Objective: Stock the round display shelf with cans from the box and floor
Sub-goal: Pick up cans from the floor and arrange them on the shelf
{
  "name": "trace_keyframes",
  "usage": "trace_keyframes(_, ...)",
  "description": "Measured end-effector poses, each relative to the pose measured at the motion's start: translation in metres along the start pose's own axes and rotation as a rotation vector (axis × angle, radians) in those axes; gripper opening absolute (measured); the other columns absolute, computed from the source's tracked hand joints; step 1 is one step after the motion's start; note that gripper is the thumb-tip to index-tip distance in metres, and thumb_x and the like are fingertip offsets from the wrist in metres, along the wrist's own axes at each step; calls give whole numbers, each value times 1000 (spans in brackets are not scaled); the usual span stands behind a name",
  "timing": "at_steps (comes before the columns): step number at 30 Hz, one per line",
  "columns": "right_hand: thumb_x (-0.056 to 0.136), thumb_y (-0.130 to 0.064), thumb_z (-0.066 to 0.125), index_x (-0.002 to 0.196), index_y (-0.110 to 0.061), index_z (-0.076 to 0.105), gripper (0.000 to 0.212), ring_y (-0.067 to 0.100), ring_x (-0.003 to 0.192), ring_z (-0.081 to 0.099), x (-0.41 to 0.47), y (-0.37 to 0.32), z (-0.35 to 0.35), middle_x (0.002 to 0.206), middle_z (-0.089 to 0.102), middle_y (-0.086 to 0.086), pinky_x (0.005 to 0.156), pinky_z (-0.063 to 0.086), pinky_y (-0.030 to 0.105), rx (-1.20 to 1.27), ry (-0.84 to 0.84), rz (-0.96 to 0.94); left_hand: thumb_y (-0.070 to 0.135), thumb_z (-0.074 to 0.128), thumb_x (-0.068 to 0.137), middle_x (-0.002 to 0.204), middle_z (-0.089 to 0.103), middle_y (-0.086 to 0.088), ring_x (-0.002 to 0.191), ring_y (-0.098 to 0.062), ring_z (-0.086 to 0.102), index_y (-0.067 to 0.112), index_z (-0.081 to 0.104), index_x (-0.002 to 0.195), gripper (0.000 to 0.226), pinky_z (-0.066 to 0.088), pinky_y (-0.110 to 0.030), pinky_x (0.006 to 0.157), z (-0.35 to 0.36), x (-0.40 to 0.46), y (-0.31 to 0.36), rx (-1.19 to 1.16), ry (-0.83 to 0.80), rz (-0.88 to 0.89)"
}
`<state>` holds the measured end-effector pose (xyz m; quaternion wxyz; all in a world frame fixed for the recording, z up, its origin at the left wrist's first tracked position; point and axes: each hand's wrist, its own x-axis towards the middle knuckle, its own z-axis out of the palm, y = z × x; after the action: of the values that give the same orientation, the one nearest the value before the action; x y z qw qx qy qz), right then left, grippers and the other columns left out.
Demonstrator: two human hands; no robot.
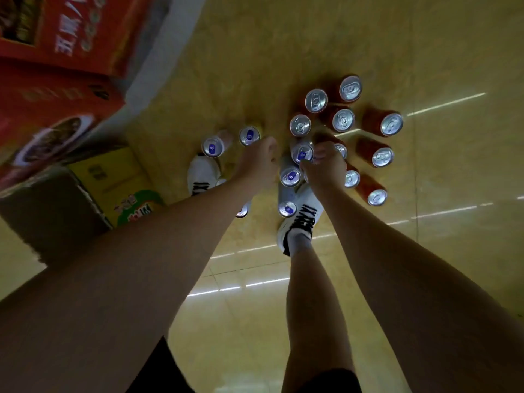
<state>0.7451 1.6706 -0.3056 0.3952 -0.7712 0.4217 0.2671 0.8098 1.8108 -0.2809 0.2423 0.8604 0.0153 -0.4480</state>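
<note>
So both arms reach straight down at the cans standing on the glossy yellow tiled floor (pixel 368 38). The right hand (pixel 326 165) has its fingers curled down around a slim silver can with a blue pull tab (pixel 302 152), just right of centre frame. The left hand (pixel 259 163) is curled too, right beside another blue-tab silver can (pixel 249 135) — I can't tell if it actually has hold of anything.

My take: grip each can by the body, not the rim, and lift straight up, because the red cans with plain silver tops (pixel 391 124) crowd in on the right and a sideways pull would likely topple them. The white sneakers with black laces (pixel 300 219) stand right among the cans, so step carefully.

Labels: the red cardboard boxes (pixel 71 32) at upper left carry large white Chinese characters, too blurred for me to read; same for the yellow carton (pixel 119 177) at mid left. Nothing legible on the cans — only their tops show.
</note>
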Motion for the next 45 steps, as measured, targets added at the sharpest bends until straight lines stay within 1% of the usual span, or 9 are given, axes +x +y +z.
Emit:
trace_keyframes(3, 75, -14, 75, 102, -11, 60, 31, 26, 91, 64, 29, 9, 8, 95, 68, 6, 81, 53, 44, 32, 22, -29, 6, 55, 87, 96, 59, 1, 83, -14, 50, 12, 58, 112, 25, 30, -24, 67, 15, 27, -8, -12, -4, -9)
trace_keyframes(9, 71, -35, 75, 100, -19, 60, 36, 21, 92, 63, 74, 17, 23, 98, 67, 1, 78, 48, 31, -18, 41, -104, -7, 45, 86, 117, 65, -14, 109, -29, 59, 6, 57, 124, 42, 49, -40, 89, 41, 70, -16, -165, 84, 4)
trace_keyframes(16, 68, -61, 77, 125, -7, 46, 85, 33, 121, 54, 107, 0, 64, 129, 57, 14, 99, 42, 46, -254, -8, -31, -4, 41, 87, 114, 64, -17, 107, -33, 59, 3, 56, 122, 39, 49, -45, 90, 65, 84, -30, -279, 150, 12)
trace_keyframes(21, 71, -62, 71, 123, -11, 49, 76, 30, 121, 55, 112, -7, 71, 125, 63, 11, 105, 33, 45, -392, 84, 25, -2, 44, 87, 117, 64, -13, 108, -28, 60, 8, 53, 125, 40, 49, -43, 91, 77, 81, -50, -304, 37, -41)
trace_keyframes(32, 61, -66, 74, 114, -15, 60, 75, 27, 104, 63, 31, -43, 13, 107, 70, 5, 92, 48, 41, -285, 35, -154, 9, 53, 90, 116, 63, -13, 103, -31, 60, 10, 49, 125, 35, 52, -45, 86, 50, 22, -43, -271, -12, -111)
trace_keyframes(36, 50, -81, 69, 107, -23, 63, 81, 20, 97, 65, -11, -73, -13, 98, 70, -4, 87, 52, 40, -251, -42, -195, 6, 61, 82, 115, 60, -10, 98, -26, 59, 13, 47, 129, 49, 48, -38, 73, 11, -12, -23, -252, 79, -26)
trace_keyframes(40, 50, -78, 73, 94, -23, 63, 71, 15, 83, 64, -55, -108, -44, 86, 68, -7, 75, 54, 39, -258, -146, -228, 8, 69, 76, 134, 49, -13, 118, -32, 52, 13, 43, 140, 69, 47, -43, 91, -40, -34, -4, -167, 137, 77)
trace_keyframes(42, 54, -72, 76, 91, -20, 61, 65, 18, 80, 63, -75, -128, -62, 83, 66, -4, 71, 53, 38, -260, -159, -268, 12, 68, 75, 131, 54, -15, 118, -33, 54, 11, 50, 136, 64, 45, -39, 96, -68, -44, 8, -172, 136, 182)
trace_keyframes(45, 55, -64, 81, 91, -19, 61, 61, 16, 78, 61, -100, -157, -84, 83, 65, -2, 64, 45, 31, -217, -186, -279, 20, 72, 71, 109, 66, -8, 100, -26, 62, 13, 60, 118, 49, 44, -28, 79, -110, -63, 24, -147, 95, 285)
